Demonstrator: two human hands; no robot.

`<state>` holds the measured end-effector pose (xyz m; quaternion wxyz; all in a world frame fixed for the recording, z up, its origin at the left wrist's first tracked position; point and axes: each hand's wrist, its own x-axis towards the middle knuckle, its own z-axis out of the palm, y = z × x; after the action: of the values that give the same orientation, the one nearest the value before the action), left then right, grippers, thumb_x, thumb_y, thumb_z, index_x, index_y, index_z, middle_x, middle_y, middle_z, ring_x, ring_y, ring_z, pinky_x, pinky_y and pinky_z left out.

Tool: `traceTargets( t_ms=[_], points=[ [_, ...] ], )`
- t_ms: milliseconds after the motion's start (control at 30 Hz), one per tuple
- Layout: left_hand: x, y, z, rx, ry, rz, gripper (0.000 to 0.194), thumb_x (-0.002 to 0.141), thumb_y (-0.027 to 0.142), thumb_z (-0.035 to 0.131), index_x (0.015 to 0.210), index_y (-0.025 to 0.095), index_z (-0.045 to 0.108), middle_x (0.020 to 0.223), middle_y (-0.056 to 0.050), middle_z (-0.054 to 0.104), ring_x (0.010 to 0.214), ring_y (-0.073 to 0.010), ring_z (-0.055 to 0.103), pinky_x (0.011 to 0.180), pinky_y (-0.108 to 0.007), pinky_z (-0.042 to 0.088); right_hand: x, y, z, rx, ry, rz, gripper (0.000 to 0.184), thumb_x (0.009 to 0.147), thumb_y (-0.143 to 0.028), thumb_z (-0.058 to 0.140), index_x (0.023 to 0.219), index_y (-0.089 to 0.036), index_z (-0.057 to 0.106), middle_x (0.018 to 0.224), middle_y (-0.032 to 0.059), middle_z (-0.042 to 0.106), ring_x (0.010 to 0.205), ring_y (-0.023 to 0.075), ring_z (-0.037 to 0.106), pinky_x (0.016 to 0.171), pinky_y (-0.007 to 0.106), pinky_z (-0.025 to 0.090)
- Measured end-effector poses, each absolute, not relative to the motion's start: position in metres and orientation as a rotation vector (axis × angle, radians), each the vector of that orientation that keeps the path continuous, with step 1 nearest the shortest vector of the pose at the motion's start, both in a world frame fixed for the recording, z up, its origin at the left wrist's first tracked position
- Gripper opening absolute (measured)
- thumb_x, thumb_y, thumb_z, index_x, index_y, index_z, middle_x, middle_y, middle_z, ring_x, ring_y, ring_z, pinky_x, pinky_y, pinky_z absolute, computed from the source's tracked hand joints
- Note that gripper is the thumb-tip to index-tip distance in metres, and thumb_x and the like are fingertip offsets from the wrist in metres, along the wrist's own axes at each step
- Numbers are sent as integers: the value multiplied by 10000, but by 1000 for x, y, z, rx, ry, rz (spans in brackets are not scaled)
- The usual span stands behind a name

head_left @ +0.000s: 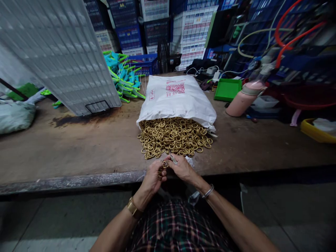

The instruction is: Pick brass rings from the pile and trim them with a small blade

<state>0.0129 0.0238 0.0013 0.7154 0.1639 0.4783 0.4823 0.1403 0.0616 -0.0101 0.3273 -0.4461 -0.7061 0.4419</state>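
Note:
Brass-coloured rings [173, 136] spill in a heap from the mouth of a white woven sack [181, 99] with red print. Close to the table's front edge, my left hand [153, 176] is closed around several of these rings, with one ring [165, 163] showing at the fingertips. My right hand [183, 168] meets it there, its fingers pinched on a small, thin, pale tool [173, 159] whose exact kind is too small to make out. The fingertips of both hands are close together, partly hiding the ring between them.
The brown table [78, 150] has a plastic-wrapped front edge. A tall grey ribbed panel [78, 59] stands left, beside green and blue plastic pieces [127, 77]. To the right are a green tray [228, 89], a pink bottle [240, 101] and a yellow tray [315, 134]. Stacked crates [193, 33] line the back.

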Motion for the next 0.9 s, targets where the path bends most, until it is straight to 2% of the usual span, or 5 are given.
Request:
traceTargets(
  t_ms=[200, 633, 900],
  points=[
    [13, 20, -8, 555, 1147, 1104, 339, 641, 437, 650, 693, 166, 453, 542, 66, 436, 423, -41, 366, 375, -151, 280, 140, 62, -14, -1243, -2019, 1012, 136, 800, -184, 418, 767, -171, 549, 723, 11, 594, 668, 113, 508, 639, 220, 367],
    [15, 16, -6, 569, 1096, 1030, 341, 675, 461, 619, 752, 167, 465, 643, 46, 477, 436, -36, 399, 372, -146, 295, 143, 50, -23, -1284, -1991, 877, 119, 818, -218, 380, 805, -197, 497, 669, 2, 548, 595, 121, 483, 566, 217, 336],
    [20, 15, -12, 733, 1262, 1089, 331, 695, 464, 605, 719, 160, 477, 503, 62, 443, 398, -47, 378, 386, -161, 315, 146, 48, -20, -1307, -2021, 903, 126, 824, -234, 398, 832, -198, 519, 666, -1, 562, 592, 119, 497, 551, 216, 324]
  ],
)
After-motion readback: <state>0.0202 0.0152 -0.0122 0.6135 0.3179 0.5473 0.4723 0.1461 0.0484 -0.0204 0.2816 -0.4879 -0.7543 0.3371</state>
